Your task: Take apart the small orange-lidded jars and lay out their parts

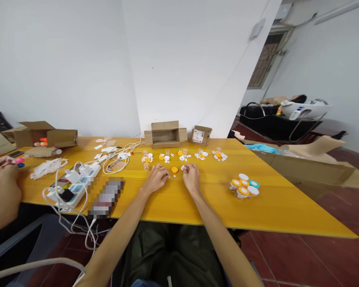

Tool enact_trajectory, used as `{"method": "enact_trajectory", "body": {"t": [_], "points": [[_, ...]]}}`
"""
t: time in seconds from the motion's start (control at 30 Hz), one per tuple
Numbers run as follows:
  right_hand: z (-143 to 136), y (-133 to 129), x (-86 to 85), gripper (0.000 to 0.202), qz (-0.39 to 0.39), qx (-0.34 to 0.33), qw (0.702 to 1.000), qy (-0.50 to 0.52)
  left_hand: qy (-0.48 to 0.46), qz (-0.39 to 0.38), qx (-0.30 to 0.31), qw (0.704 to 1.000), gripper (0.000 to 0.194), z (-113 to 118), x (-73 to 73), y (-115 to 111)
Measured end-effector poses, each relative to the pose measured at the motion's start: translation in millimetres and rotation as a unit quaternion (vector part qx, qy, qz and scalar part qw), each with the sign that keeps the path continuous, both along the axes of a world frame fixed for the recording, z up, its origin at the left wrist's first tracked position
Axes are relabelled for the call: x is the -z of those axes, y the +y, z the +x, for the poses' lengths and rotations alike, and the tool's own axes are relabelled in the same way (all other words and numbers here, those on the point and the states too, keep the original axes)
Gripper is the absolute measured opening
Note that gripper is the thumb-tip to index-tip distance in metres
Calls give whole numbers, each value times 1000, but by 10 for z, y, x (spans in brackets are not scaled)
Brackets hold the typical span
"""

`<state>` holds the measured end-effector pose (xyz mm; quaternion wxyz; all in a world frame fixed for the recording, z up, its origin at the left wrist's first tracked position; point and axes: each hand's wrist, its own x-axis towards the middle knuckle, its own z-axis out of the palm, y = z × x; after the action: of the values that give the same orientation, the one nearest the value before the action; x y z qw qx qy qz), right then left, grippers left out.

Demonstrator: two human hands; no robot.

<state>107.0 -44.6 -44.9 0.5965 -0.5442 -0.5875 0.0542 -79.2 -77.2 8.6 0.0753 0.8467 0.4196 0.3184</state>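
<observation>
My left hand [157,178] rests over the yellow table with its fingers curled, and a small pale piece [168,176] shows at its fingertips. My right hand [190,175] is closed on a small white piece [183,168]. Between the two hands lies an orange round lid [174,170], with a tiny white disc [174,175] just below it. A clear cup [146,166] stands left of my left hand. Beyond the hands runs a row of small groups of clear cups, orange and white lids [182,158] and white pieces.
Lidded jars [244,183] cluster at right. Cardboard boxes [165,137] stand along the wall. A power strip [79,187], cables and a blurred phone [106,198] lie left. Another person's hand [2,167] is at the far left.
</observation>
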Motion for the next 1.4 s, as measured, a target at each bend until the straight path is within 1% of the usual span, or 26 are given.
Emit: {"method": "enact_trajectory", "body": {"t": [0.13, 0.23, 0.33, 0.43, 0.53, 0.7, 0.83, 0.97, 1.07, 1.13, 1.3, 1.4], "points": [[25, -2, 25, 17, -55, -31, 996, -60, -31, 22, -6, 999, 14, -4, -11, 14], [10, -28, -2, 12, -87, -40, 990, -107, -61, 39, -39, 997, 14, -6, -28, 24], [-16, -57, -37, 11, -68, -36, 988, -136, -100, 64, -84, 989, 15, -14, -43, 36], [-33, -88, -80, 13, -51, -52, 985, -154, -130, 84, -126, 980, 16, -28, -52, 43], [-41, -124, -126, 17, -51, -71, 982, -168, -146, 94, -146, 974, 17, -39, -53, 45], [-48, -153, -148, 23, -33, -99, 976, -191, -154, 99, -153, 971, 18, -43, -42, 53], [-52, -148, -125, 30, -46, -124, 967, -219, -154, 97, -150, 972, 16, -44, -36, 61], [-72, -148, -99, 42, -68, -141, 960, -233, -127, 74, -121, 982, 14, -33, -26, 61], [-96, -148, -75, 49, -67, -153, 958, -232, -97, 52, -90, 990, 15, -20, -12, 58], [-106, -143, -57, 52, -62, -161, 958, -229, -92, 47, -85, 991, 15, -18, -2, 58], [-92, -122, -24, 58, -51, -164, 962, -214, -125, 67, -124, 982, 16, -48, 11, 78], [-76, -134, -43, 59, -58, -163, 957, -231, -150, 73, -146, 975, 16, -63, 13, 99]]}}
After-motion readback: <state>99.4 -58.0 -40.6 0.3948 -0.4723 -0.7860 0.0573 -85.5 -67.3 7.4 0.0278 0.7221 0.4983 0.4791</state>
